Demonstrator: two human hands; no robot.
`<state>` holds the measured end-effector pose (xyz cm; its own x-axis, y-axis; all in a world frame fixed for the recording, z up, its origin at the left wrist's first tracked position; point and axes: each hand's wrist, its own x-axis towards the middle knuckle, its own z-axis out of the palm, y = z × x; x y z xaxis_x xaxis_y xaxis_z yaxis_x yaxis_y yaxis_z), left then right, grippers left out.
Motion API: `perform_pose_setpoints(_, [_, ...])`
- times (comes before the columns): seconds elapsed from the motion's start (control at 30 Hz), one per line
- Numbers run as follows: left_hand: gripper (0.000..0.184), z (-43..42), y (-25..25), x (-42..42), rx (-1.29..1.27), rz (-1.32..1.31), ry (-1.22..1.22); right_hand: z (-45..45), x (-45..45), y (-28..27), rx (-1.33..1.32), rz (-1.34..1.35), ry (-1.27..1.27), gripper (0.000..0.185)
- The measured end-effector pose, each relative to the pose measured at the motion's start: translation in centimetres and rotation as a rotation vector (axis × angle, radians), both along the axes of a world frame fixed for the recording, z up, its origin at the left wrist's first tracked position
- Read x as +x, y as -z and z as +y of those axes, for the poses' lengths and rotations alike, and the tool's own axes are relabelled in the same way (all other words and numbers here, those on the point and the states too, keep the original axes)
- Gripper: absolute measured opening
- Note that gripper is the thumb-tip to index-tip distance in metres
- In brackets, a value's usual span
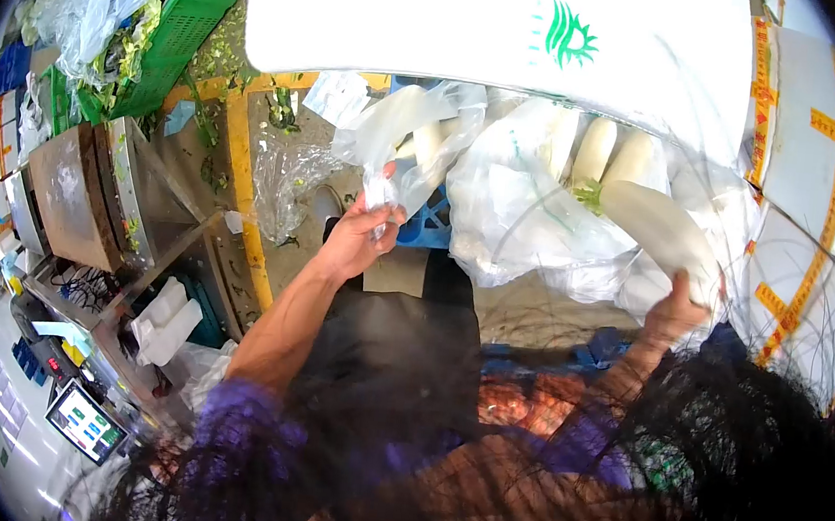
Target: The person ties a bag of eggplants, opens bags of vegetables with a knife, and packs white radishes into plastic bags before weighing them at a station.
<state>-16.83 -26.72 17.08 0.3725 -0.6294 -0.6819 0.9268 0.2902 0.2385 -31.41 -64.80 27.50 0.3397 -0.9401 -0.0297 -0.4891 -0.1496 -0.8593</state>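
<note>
My left hand (pixel 359 240) is closed on the bunched lower edge of a thin clear plastic bag (pixel 379 136). The bag spreads upward from the fingers, with pale pieces of white radish (pixel 428 146) showing at its right side; whether they lie inside or behind it I cannot tell. Over on the right, my right hand (pixel 676 311) grips the lower end of a long white radish (pixel 652 223), which slants up to the left. Under and behind it, a large clear bag (pixel 532 216) holds more white radishes (pixel 595 149), with a bit of green leaf (pixel 589 197) beside them.
A white board with a green logo (pixel 500 27) spans the far side. Green crates (pixel 183 32) with leaves and plastic stand at the upper left. White taped boxes (pixel 805 147) are stacked at right. Blue plastic (pixel 431 222) shows below the bags. A lit screen (pixel 85 419) stands lower left.
</note>
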Motion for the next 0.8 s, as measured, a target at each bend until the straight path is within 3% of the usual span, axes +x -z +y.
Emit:
perform_pose_setpoints(0.03, [0.06,0.0,0.1,0.0,-0.01,0.004,-0.005,0.9,-0.2,-1.3,-0.014,-0.212,-0.063,0.061])
perform_pose_setpoints(0.1, [0.059,0.0,0.4,-0.1,-0.07,0.017,-0.017,3.6,1.0,-1.5,0.012,-0.21,-0.109,0.054])
perform_pose_setpoints(0.13, [0.059,0.0,0.4,-0.1,-0.08,0.02,-0.011,4.8,1.0,-0.2,0.011,-0.076,-0.161,0.057])
perform_pose_setpoints(0.2, [0.059,0.1,0.5,-0.1,-0.072,0.027,0.002,9.7,5.0,3.7,-0.001,-0.094,-0.344,0.07])
perform_pose_setpoints(0.23, [0.059,0.0,0.4,0.1,-0.053,0.03,0.011,12.2,6.4,6.5,0.2,0.135,-0.34,0.073])
perform_pose_setpoints(0.27, [0.059,0.1,0.4,0.2,-0.032,0.035,0.02,14.7,7.7,10.4,0.192,0.111,-0.415,0.074])
perform_pose_setpoints(0.3, [0.059,0.3,0.3,0.3,-0.033,0.043,0.022,16.2,8.9,14.8,-0.23,0.099,-0.713,0.059])
perform_pose_setpoints(0.37, [0.06,0.6,0.3,0.3,-0.033,0.071,0.029,20.6,12.1,17.1,-0.188,-0.042,-0.733,0.054])
perform_pose_setpoints(0.43, [0.061,0.8,0.9,0.1,-0.054,0.078,0.01,23.2,13.4,18.0,-0.071,-0.015,-0.673,0.051])
perform_pose_setpoints(0.6, [0.06,2.2,1.6,0.4,-0.028,0.134,-0.094,25.9,13.3,17.3,0.071,-0.24,-0.676,0.052])
perform_pose_setpoints(0.7, [0.059,2.1,1.5,0.9,-0.081,0.055,-0.015,26.1,13.1,19.9,0.452,-0.116,-0.489,0.057])
perform_pose_setpoints(0.73, [0.057,1.7,1.3,1.0,-0.065,0.024,0.023,25.8,12.9,22.5,0.43,0.015,-0.51,0.054])
perform_pose_setpoints(0.8, [0.057,1.4,1.0,1.2,-0.014,-0.01,0.132,24.8,11.8,30.6,0.062,0.212,-0.72,0.041])
